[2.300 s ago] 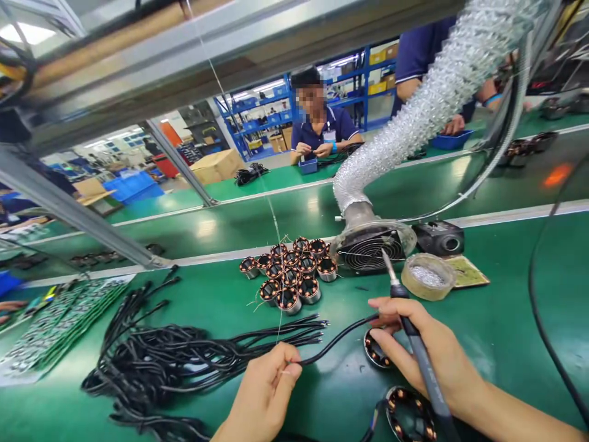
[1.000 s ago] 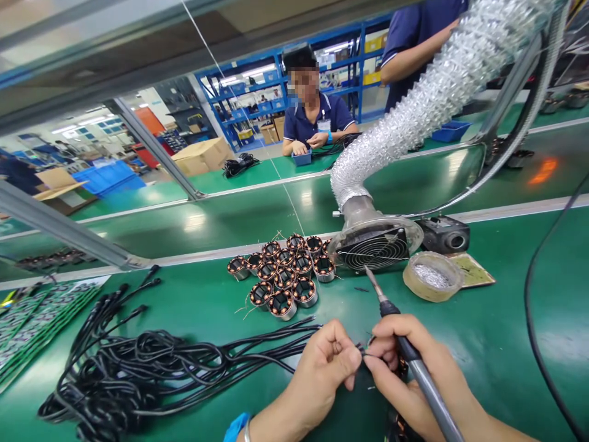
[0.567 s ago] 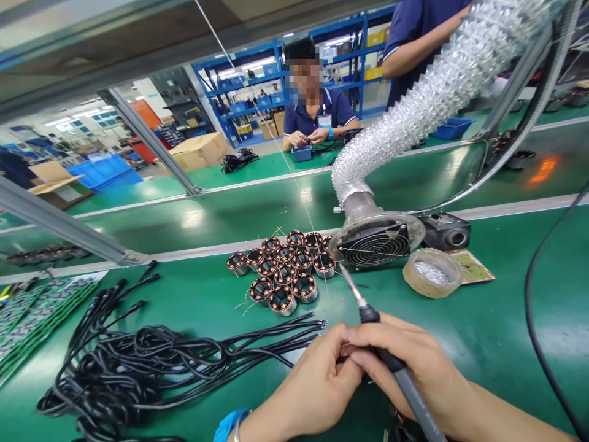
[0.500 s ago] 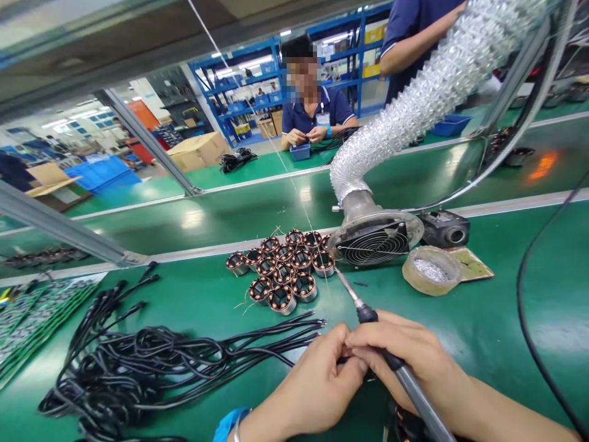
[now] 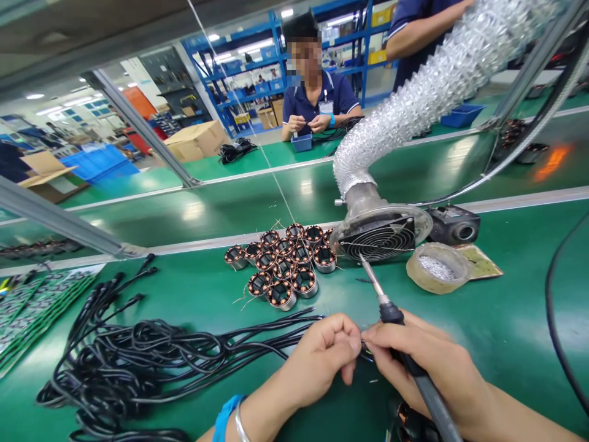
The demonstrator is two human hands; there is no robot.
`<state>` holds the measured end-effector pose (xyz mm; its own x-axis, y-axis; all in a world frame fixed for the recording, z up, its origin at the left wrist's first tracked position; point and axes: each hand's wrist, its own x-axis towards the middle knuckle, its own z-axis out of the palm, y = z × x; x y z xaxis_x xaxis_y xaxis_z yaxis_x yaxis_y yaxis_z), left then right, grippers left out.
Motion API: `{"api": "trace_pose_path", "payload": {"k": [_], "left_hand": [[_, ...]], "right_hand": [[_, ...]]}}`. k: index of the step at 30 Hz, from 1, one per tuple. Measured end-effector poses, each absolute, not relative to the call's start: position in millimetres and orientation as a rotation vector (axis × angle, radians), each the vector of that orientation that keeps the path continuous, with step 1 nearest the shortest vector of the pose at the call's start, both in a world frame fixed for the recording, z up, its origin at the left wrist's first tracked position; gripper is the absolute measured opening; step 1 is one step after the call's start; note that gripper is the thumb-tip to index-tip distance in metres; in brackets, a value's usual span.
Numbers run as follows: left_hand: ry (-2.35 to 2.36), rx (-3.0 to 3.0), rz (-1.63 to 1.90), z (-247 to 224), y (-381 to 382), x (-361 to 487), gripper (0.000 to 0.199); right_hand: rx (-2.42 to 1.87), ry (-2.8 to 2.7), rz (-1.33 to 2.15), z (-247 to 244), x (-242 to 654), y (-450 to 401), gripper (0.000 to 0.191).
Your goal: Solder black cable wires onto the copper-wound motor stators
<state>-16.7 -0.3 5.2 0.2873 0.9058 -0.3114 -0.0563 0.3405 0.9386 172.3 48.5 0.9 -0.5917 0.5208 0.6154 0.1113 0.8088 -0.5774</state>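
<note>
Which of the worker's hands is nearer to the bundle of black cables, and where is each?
Left. The left hand is beside the wire-end side of the bundle; the right hand, holding the soldering iron, is farther right.

"What's far back?"
"Tall blue shelves [image 5: 365, 67], with yellow bins [image 5: 381, 16] at the right."
"And far left?"
"A big brown box [image 5: 196, 141] and bright white lights [image 5: 77, 101]."
"What's near?"
"A green table [image 5: 510, 313] with a soft shine on it."
</note>
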Motion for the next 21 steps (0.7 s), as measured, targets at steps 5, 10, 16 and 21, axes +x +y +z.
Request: {"api": "trace_pose_path", "payload": {"k": [5,10,16,21], "left_hand": [[1.218,1.069,0.894,7.4,4.3,-13.4,0.03],[1.329,1.049,0.944,4.7,8.7,-11.9,0.027],[1.376,1.054,0.95,1.3,11.2,-9.9,0.028],[1.443,1.102,0.952,2.3,7.3,-8.1,0.026]], "right_hand": [[-0.498,-2.143,0.584,-4.7,171.9,45.9,0.036],[-0.649,-2.1,0.551,12.0,186.1,45.1,0.043],[-0.689,-2.115,0.54,30.4,212.7,39.5,0.043],[-0.85,-2.07,0.509,29.7,217.9,41.7,0.018]]}}
